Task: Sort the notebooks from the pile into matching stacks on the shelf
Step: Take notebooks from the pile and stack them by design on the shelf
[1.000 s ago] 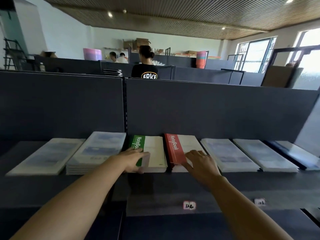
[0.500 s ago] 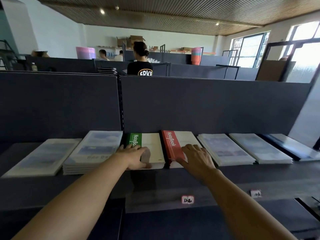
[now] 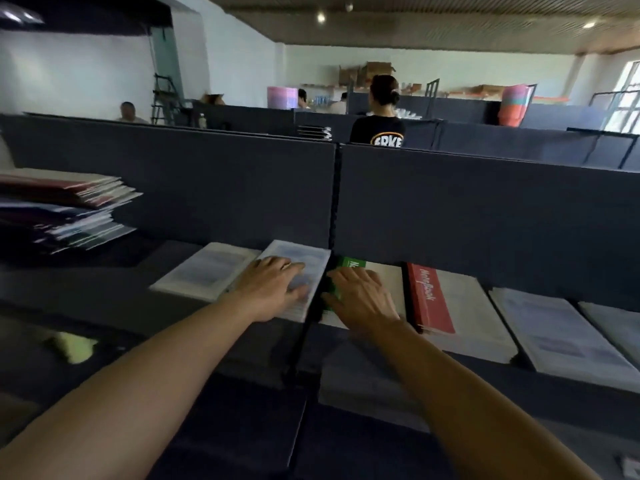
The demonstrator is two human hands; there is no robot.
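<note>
Several notebook stacks lie in a row on the dark shelf (image 3: 363, 368). My left hand (image 3: 273, 285) rests flat, fingers straight, on a pale blue-and-white stack (image 3: 304, 258). My right hand (image 3: 360, 296) lies flat on the green-spined stack (image 3: 351, 263) beside it. A red-spined stack (image 3: 429, 299) sits just right of that hand. Another pale stack (image 3: 204, 271) lies left of my left hand. The unsorted pile (image 3: 69, 209) of mixed notebooks sits at the far left, on the same surface.
More pale stacks (image 3: 554, 334) fill the shelf to the right. A dark partition (image 3: 485, 216) rises behind the shelf. A yellow scrap (image 3: 78, 348) lies on the lower left surface. People stand or sit beyond the partitions.
Both hands shifted one stack to the left: the left from the green stack to the pale one, the right from the red stack to the green one. The view turned left, revealing the pile.
</note>
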